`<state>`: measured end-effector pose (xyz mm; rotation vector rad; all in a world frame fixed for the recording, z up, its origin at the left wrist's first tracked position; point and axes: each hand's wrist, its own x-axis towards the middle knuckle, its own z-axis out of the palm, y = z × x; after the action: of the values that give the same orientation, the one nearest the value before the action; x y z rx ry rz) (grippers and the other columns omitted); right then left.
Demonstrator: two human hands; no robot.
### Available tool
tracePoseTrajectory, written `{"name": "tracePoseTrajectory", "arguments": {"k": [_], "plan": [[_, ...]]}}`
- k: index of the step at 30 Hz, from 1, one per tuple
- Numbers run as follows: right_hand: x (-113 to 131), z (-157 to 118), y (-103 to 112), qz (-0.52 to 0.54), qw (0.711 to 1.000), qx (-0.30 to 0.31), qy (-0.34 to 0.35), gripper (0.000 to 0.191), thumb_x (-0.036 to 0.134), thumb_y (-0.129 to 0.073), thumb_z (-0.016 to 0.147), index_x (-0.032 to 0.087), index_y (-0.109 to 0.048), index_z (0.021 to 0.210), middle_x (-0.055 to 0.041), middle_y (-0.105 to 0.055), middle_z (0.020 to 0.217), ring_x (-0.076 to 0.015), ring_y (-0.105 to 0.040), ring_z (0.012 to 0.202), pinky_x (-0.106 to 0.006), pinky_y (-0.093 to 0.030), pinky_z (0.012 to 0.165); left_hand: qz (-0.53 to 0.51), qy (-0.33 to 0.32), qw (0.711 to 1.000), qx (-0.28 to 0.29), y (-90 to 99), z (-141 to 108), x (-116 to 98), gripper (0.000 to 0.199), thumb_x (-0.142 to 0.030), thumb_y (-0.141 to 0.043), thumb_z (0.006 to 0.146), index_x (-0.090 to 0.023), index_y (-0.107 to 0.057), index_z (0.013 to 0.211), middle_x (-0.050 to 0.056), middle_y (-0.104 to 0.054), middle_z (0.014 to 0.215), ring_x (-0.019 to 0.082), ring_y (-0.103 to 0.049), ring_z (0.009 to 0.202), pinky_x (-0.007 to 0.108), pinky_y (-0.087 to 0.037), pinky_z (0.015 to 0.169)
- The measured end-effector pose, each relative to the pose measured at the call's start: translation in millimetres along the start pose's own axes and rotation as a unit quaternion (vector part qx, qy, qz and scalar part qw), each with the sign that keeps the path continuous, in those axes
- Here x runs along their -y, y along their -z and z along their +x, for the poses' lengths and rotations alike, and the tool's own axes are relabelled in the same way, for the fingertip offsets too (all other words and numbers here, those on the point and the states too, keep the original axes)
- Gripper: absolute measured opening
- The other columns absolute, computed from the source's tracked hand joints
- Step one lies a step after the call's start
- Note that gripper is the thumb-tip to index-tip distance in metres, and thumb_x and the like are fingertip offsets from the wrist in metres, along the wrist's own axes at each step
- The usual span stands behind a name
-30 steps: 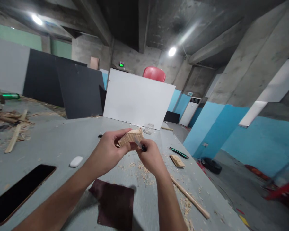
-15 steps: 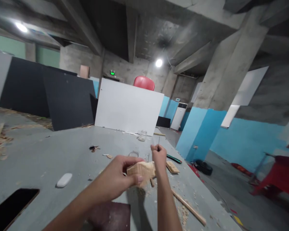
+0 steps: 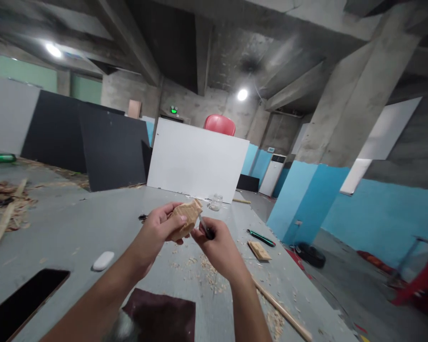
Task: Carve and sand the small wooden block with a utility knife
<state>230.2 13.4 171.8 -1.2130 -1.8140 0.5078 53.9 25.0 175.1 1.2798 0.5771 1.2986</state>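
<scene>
My left hand (image 3: pixel 160 228) grips a carved piece of light wood (image 3: pixel 186 219) above the middle of the grey table (image 3: pixel 74 223). In my right hand (image 3: pixel 216 242) is a knife (image 3: pixel 207 229) with a dark handle, its blade beside the right end of the wood. The fingers of both hands are closed round what they hold. Wood shavings (image 3: pixel 209 273) lie on the table below. Right of my right hand are a small carved wood block (image 3: pixel 259 251) and a green and black cutter (image 3: pixel 261 238).
A wooden rod (image 3: pixel 281 309) lies at the front right, dark red sandpaper (image 3: pixel 164 313) at the front. A phone (image 3: pixel 24 304) and a white case (image 3: pixel 103 261) are on the left. A glass jar (image 3: pixel 216 203) stands before a white board (image 3: pixel 198 159).
The wood has been raised and tilted, moving left with my left hand. My right hand has come down and left, bringing the blade beside the wood. The view has shifted slightly.
</scene>
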Motion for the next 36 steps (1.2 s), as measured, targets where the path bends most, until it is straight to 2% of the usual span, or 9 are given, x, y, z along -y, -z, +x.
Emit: {"name": "tracePoseTrajectory", "arguments": {"k": [3, 5, 10, 15, 20, 24, 27, 31, 36], "plan": [[5, -1, -3, 0.013, 0.999, 0.047, 0.012, 0.017, 0.022, -0.056, 0.09, 0.019, -0.062, 0.074, 0.0023, -0.054, 0.068, -0.0131, -0.044, 0.062, -0.025, -0.032, 0.058, 0.0, -0.007, 1.0, 0.003, -4.9, 2, 5, 0.033, -0.042, -0.071, 0.085, -0.016, -0.069, 0.106, 0.003, -0.068, 0.08, 0.014, -0.057, 0.065, 0.023, -0.047, 0.055], [6, -1, -5, 0.007, 0.998, 0.068, 0.011, 0.017, 0.015, -0.052, 0.088, 0.018, -0.065, 0.077, 0.0013, -0.06, 0.073, -0.0126, -0.047, 0.063, -0.025, -0.034, 0.059, 0.018, -0.011, 1.0, 0.001, -6.9, 4, 10, 0.033, -0.049, -0.066, 0.088, -0.016, -0.067, 0.095, 0.001, -0.063, 0.072, 0.014, -0.054, 0.06, 0.024, -0.045, 0.052], [5, 0, -8, -0.076, 0.995, 0.057, -0.013, 0.013, 0.012, -0.055, 0.081, 0.019, -0.064, 0.076, 0.0032, -0.057, 0.067, -0.0119, -0.045, 0.06, -0.024, -0.031, 0.055, 0.087, -0.015, 0.995, -0.049, -3.3, 10, 17, 0.057, -0.071, -0.057, 0.088, -0.017, -0.054, 0.069, -0.003, -0.047, 0.059, 0.01, -0.043, 0.052, 0.022, -0.034, 0.046], [8, -2, -15, -0.056, 0.993, 0.108, -0.01, 0.026, 0.007, -0.052, 0.076, 0.021, -0.073, 0.083, 0.0023, -0.067, 0.073, -0.0115, -0.052, 0.059, -0.023, -0.034, 0.053, 0.122, 0.022, 0.992, -0.009, 3.1, 15, 19, 0.068, -0.082, -0.047, 0.087, -0.02, -0.048, 0.059, -0.003, -0.045, 0.046, 0.01, -0.038, 0.04, 0.023, -0.031, 0.039], [4, 2, -19, -0.163, 0.986, 0.027, -0.035, 0.012, 0.008, -0.06, 0.067, 0.019, -0.064, 0.065, 0.001, -0.06, 0.061, -0.0128, -0.048, 0.056, -0.025, -0.027, 0.052, 0.186, 0.018, 0.982, -0.011, 5.6, 18, 23, 0.062, -0.074, -0.047, 0.092, -0.021, -0.046, 0.059, -0.004, -0.04, 0.047, 0.009, -0.035, 0.039, 0.022, -0.029, 0.037], [-6, 9, -24, -0.211, 0.976, -0.034, -0.047, 0.015, 0.006, -0.063, 0.06, 0.02, -0.06, 0.063, 0.0009, -0.06, 0.061, -0.013, -0.044, 0.056, -0.028, -0.023, 0.055, 0.241, -0.012, 0.97, -0.041, 5.2, 18, 30, 0.06, -0.069, -0.043, 0.096, -0.021, -0.044, 0.061, -0.005, -0.037, 0.05, 0.009, -0.033, 0.042, 0.022, -0.027, 0.039], [-17, 16, -30, -0.216, 0.97, -0.099, -0.056, 0.018, 0.006, -0.064, 0.059, 0.022, -0.057, 0.065, 0.0024, -0.058, 0.061, -0.0135, -0.039, 0.058, -0.028, -0.021, 0.057, 0.274, -0.02, 0.959, -0.063, 4.9, 19, 37, 0.058, -0.068, -0.04, 0.098, -0.02, -0.049, 0.065, -0.005, -0.039, 0.052, 0.01, -0.037, 0.043, 0.023, -0.031, 0.042], [-32, 22, -37, -0.203, 0.956, -0.193, -0.083, 0.023, 0.005, -0.062, 0.06, 0.022, -0.046, 0.061, 0.0047, -0.043, 0.054, -0.0141, -0.03, 0.056, -0.03, -0.017, 0.056, 0.32, -0.013, 0.944, -0.074, 4.3, 27, 50, 0.058, -0.066, -0.034, 0.099, -0.021, -0.052, 0.068, -0.003, -0.044, 0.053, 0.013, -0.043, 0.043, 0.025, -0.033, 0.044], [-45, 27, -47, -0.185, 0.949, -0.239, -0.091, 0.025, 0.002, -0.057, 0.06, 0.023, -0.043, 0.061, 0.0053, -0.04, 0.053, -0.0147, -0.027, 0.054, -0.03, -0.016, 0.056, 0.347, -0.013, 0.934, -0.082, 3.9, 37, 55, 0.055, -0.062, -0.034, 0.1, -0.022, -0.051, 0.067, -0.001, -0.048, 0.052, 0.016, -0.046, 0.045, 0.027, -0.03, 0.048]]}}
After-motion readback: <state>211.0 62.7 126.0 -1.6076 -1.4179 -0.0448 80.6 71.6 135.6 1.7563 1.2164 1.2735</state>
